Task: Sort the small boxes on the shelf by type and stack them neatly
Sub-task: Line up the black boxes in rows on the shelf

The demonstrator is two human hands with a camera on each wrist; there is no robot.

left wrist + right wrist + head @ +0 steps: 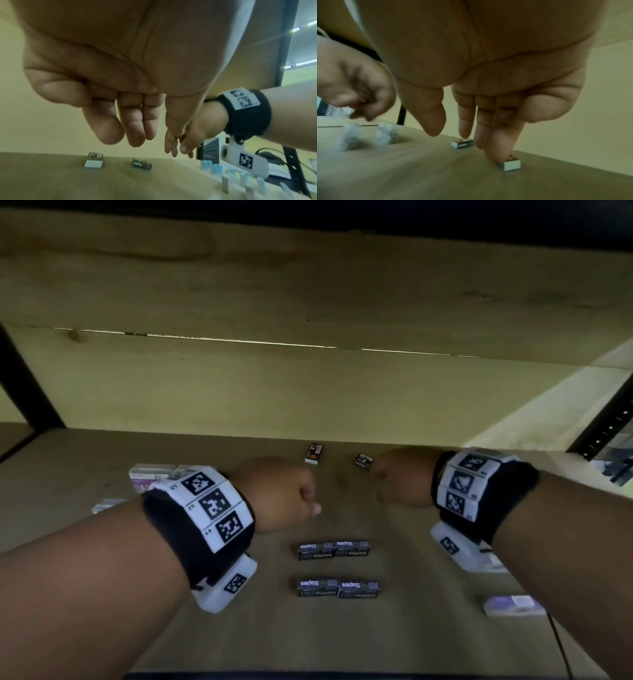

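Observation:
Two small matchbox-like boxes lie at the back of the brown shelf (239,628): one (314,453) left of the other (363,461). Nearer me, black Staples boxes lie in two side-by-side pairs, a far pair (334,549) and a near pair (339,589). My left hand (308,501) hovers over the shelf's middle with loosely curled fingers (137,132), holding nothing. My right hand (380,477) is just right of the right small box (511,163). Its fingers (494,151) point down at that box; I cannot tell if they touch it. The other small box (462,143) lies behind.
Clear plastic boxes sit at the left (150,474) (106,505) and near right (513,606). Black metal uprights (606,426) (27,385) frame the shelf, and a wooden back panel (308,392) closes it. Several pale blue and white items (240,175) line the right side.

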